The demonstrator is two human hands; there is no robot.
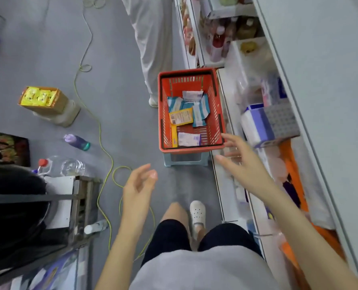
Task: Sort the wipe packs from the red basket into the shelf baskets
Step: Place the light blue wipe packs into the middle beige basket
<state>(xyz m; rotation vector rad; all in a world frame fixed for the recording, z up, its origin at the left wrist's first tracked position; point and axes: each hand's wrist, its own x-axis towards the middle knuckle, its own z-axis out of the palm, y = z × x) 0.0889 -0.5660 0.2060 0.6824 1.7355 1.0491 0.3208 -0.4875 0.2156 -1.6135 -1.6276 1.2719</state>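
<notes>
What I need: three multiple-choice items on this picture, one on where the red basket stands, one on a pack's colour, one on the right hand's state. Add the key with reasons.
1. The red basket stands: A) on a small stool beside the shelves; B) on a top shelf; C) hung from an arm.
2. The barcoded pack in the basket's middle is: A) green; B) yellow; C) black.
3. The right hand is: A) gripping a pack; B) curled round the handle; C) open and empty.
Key: 1A, the stool's legs show under the basket; 2B, its wrapper is plainly yellow; 3C, its fingers are spread, holding nothing.
</notes>
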